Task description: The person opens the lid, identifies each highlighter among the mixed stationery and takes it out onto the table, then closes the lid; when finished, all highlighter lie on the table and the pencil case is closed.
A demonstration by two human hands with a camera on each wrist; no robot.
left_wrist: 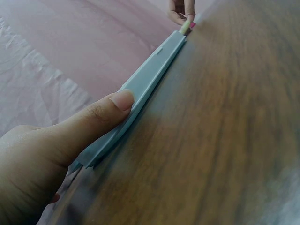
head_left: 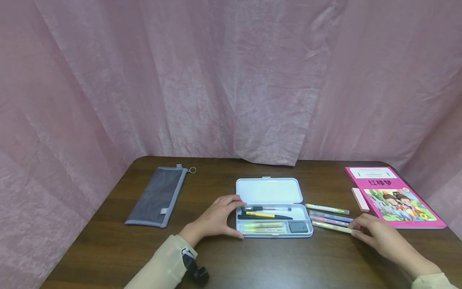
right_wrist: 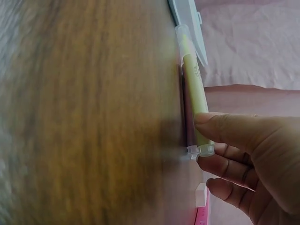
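My left hand (head_left: 220, 216) grips the left end of an open pale-blue pencil case (head_left: 268, 190), its thumb on the front wall in the left wrist view. Inside the case lie a clear-barrelled pen (head_left: 274, 208), a yellow-and-black pen (head_left: 265, 215), two yellow-green highlighters (head_left: 264, 225) and a dark grey block (head_left: 298, 227). To the right of the case, my right hand (head_left: 382, 239) pinches the right end of a yellow highlighter (right_wrist: 196, 84) between thumb and fingers. Right behind it lie a pink pen (head_left: 328, 220) and a blue pen (head_left: 330, 216). Farther back is a white-and-yellow pen (head_left: 326, 208).
A grey mesh zip pouch (head_left: 155, 196) with a key ring lies on the table's left side. On the right is a pink book (head_left: 397, 200), with a white eraser-like block (head_left: 360, 200) along its left edge. Pink curtains (head_left: 231, 80) hang behind the table.
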